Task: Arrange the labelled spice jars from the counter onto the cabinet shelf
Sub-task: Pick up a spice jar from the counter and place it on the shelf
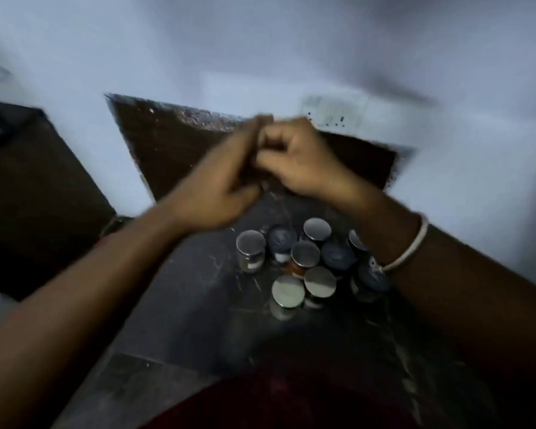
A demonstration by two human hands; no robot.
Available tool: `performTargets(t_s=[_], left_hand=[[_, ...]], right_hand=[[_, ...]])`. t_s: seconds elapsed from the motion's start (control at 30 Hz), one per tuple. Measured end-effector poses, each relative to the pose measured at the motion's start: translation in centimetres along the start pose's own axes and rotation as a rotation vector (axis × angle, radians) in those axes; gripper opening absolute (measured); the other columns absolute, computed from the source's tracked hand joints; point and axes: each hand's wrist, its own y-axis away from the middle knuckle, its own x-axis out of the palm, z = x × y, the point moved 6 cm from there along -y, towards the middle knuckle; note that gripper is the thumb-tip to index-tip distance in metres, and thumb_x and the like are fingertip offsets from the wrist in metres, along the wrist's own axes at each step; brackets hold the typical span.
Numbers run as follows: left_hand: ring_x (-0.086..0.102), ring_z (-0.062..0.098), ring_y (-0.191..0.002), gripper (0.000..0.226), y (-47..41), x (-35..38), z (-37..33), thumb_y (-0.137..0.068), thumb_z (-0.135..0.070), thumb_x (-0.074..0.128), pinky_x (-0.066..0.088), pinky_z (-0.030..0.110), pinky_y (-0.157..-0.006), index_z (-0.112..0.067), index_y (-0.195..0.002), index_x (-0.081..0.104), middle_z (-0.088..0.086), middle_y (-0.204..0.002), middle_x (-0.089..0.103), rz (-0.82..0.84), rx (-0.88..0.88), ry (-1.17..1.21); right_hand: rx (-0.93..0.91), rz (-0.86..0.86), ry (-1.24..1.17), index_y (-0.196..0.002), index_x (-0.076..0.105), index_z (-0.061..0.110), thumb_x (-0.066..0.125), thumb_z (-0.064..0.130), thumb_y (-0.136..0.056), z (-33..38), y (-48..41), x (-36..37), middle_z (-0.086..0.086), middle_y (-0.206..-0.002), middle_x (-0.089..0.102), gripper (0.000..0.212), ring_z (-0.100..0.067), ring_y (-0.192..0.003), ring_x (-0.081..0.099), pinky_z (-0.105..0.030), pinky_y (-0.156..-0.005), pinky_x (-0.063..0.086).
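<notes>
Several small spice jars (305, 258) stand clustered on the dark counter (198, 305), some with shiny silver lids, some with dark blue lids. My left hand (217, 187) and my right hand (294, 159) meet above and behind the jars, blurred by motion. The left hand's fingers are stretched forward; the right hand's fingers are curled against them. No jar shows in either hand. A white bangle (409, 243) sits on my right wrist, which hides part of the rightmost jars.
A dark recess (167, 147) opens in the pale wall behind the hands. A wall socket plate (331, 111) sits to its upper right. A dark brown cabinet (37, 196) stands at the left. Dark red clothing (276, 404) fills the bottom edge.
</notes>
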Motion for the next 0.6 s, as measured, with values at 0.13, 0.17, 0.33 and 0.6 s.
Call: performTargets(t_s=[0.13,0.17,0.33,0.6], left_hand=[[0.051,0.017,-0.137,0.078,4.0,12.0,6.4,-0.089,0.001,0.065,0.037,0.038,-0.118,-0.008,-0.158,0.030,0.012,-0.148,0.053,0.379,-0.287,0.091],[0.056,0.002,-0.127,0.076,4.8,13.9,7.5,-0.088,-0.001,0.065,0.041,0.036,-0.113,-0.013,-0.156,0.034,0.003,-0.136,0.061,0.421,-0.323,0.093],[0.063,0.024,-0.122,0.060,5.9,19.5,9.6,-0.087,-0.008,0.061,0.048,0.040,-0.107,-0.014,-0.145,0.048,0.011,-0.132,0.067,0.544,-0.395,0.082],[0.063,0.026,-0.123,0.054,4.2,21.4,11.2,-0.086,-0.018,0.059,0.050,0.042,-0.104,-0.014,-0.139,0.053,0.009,-0.135,0.065,0.560,-0.482,0.098]], right_hand=[[0.383,0.181,0.359,-0.074,0.067,0.005,0.064,0.001,-0.087,-14.0,7.5,3.0,-0.007,-0.067,0.064,0.014,-0.015,-0.064,0.057,-0.036,-0.063,0.042],[0.447,0.210,0.403,-0.079,0.066,0.013,0.063,0.007,-0.088,-16.8,9.5,3.6,0.000,-0.073,0.063,0.012,-0.013,-0.068,0.060,-0.035,-0.067,0.045],[0.597,0.154,0.789,-0.127,0.058,0.019,0.060,0.043,-0.088,-24.8,14.5,4.0,-0.014,-0.133,0.056,0.046,-0.039,-0.121,0.050,-0.047,-0.096,0.049],[0.488,0.106,0.890,-0.109,0.060,0.019,0.059,0.042,-0.089,-27.3,13.1,5.3,-0.010,-0.115,0.063,0.030,-0.034,-0.106,0.061,-0.038,-0.078,0.046]])
